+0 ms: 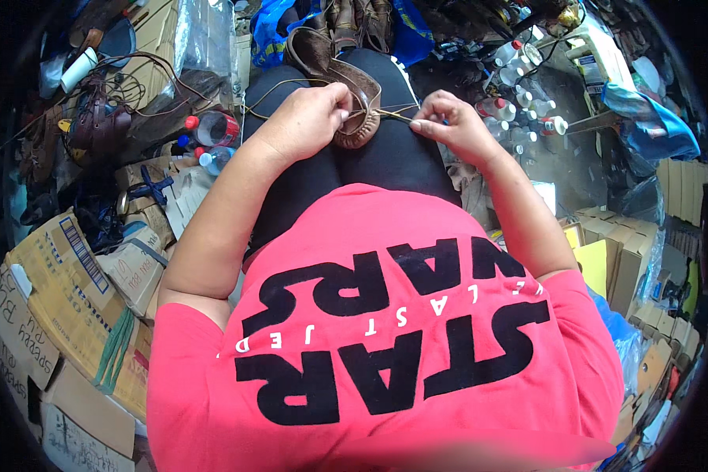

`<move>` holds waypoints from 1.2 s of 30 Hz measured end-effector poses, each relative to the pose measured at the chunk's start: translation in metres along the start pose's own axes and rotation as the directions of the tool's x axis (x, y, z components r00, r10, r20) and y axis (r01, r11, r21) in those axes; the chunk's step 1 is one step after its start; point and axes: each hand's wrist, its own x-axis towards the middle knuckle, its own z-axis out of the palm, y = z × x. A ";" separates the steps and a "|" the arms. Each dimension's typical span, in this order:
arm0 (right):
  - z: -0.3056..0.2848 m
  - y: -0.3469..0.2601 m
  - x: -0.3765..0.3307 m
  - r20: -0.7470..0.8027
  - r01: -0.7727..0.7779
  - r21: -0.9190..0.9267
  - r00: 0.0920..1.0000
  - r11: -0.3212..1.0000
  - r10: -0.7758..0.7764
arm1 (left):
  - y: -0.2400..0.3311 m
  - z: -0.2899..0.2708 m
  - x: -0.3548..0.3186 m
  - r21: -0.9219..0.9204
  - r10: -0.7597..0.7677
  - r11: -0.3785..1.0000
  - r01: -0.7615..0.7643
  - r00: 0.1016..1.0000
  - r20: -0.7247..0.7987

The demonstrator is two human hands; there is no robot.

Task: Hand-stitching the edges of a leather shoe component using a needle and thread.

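Note:
Across my thighs lies a brown leather shoe (358, 130), its toe toward me and a puckered, stitched seam round the toe. My left hand (311, 122) is closed at the shoe's left side, thumb and forefinger pinched on thread at the opening. A thin tan thread (267, 96) loops out to the left of that hand. To the right of the shoe, my right hand (456, 126) is closed in a pinch on thread strands (395, 116) that run taut from the toe seam. The fingertips partly hide what they grip.
More brown shoes (354, 23) and a blue bag (413, 35) lie beyond my knees. Plastic bottles (216, 130) stand at the left, with several more bottles (519, 102) at the right. Cardboard boxes (71, 291) are piled at the lower left, others (617, 252) at the right.

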 end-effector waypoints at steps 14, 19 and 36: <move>-0.028 -0.046 0.028 0.037 0.283 -0.607 0.944 0.743 -0.328 | -0.005 0.006 0.008 0.134 0.179 0.975 -0.177 0.984 0.002; 0.018 -0.067 0.030 0.318 0.383 -0.808 0.923 0.448 -0.216 | -0.003 0.000 0.003 0.164 0.244 0.955 -0.247 0.969 0.040; -0.023 -0.041 0.031 -0.169 0.136 0.950 0.981 0.282 0.098 | -0.031 -0.107 -0.068 -0.789 0.052 0.334 -0.516 0.846 -0.531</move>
